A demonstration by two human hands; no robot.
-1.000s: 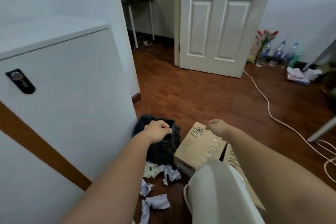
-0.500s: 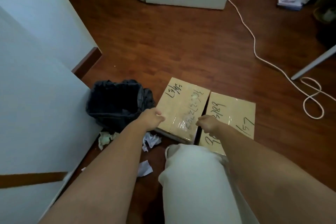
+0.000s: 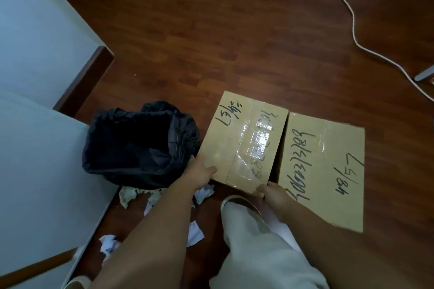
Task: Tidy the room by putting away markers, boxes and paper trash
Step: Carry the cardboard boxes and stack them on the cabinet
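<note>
Down on the floor, just left of the person's hands, a bin lined with a black bag (image 3: 138,143) stands open against a white cabinet (image 3: 42,171). Crumpled paper scraps (image 3: 131,195) lie beside the bin's base and trail back under the left forearm, none of them in the bin yet.

The left hand (image 3: 199,171) is on the near left corner of the left box (image 3: 244,141), thumb flat on the taped top and fingers going down the side by the bin; it looks like a hold on the corner, though the fingers below the edge are hidden. The right hand (image 3: 270,191) is at the box's near right corner, in the narrow gap against the right box (image 3: 326,166), with fingers curled at the edge. I cannot tell how firm that grip is.

My guess is a lift of the left box is coming. Both holds sit on the near edge only, so the far end could sag and the box tip away or slip free. The glossy tape under the thumb gives little purchase. Swinging left, it could catch the bag rim and knock the bin over.
</note>
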